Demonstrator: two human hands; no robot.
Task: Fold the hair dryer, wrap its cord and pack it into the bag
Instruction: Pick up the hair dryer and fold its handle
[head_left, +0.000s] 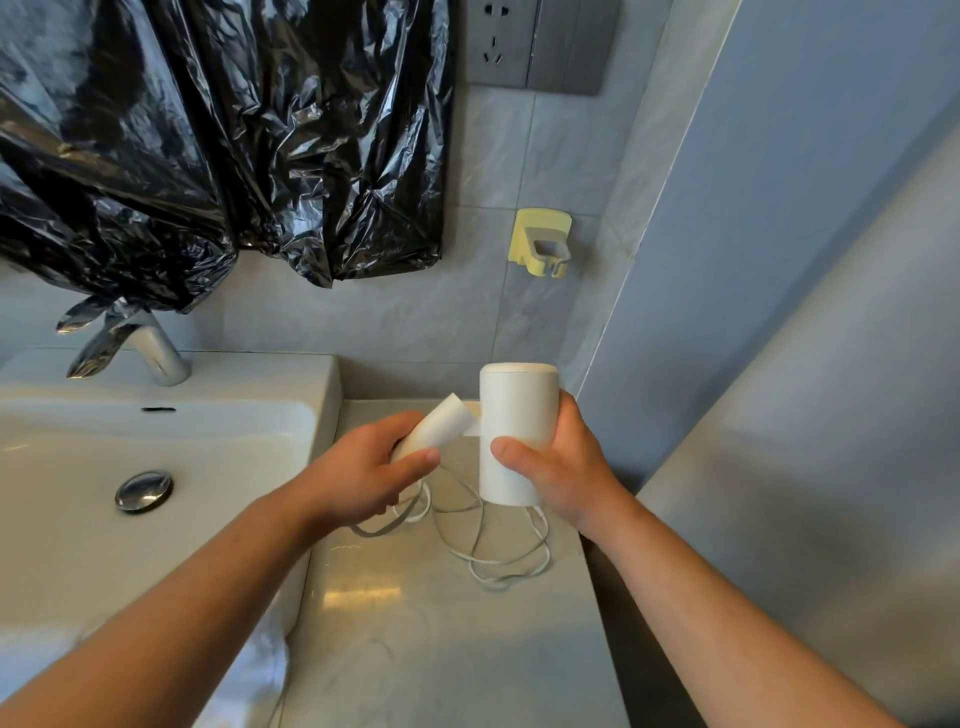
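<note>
A white hair dryer (511, 415) is held upright above the grey counter (441, 623). My right hand (561, 467) grips its round barrel from the right, thumb across the front. My left hand (363, 467) grips the white handle (441, 423), which angles up toward the barrel at the hinge. The white cord (493, 551) trails from under my hands in loose loops on the counter. A whitish bag-like thing (254, 670) shows at the bottom between sink and counter, partly hidden by my left arm.
A white sink (291, 415) with a chrome drain (143, 491) and faucet (156, 348) lies at left. Black plastic sheeting (208, 145) hangs on the tiled wall. A yellow wall holder (540, 241) and a power socket (493, 41) are above. A blue wall closes off the right.
</note>
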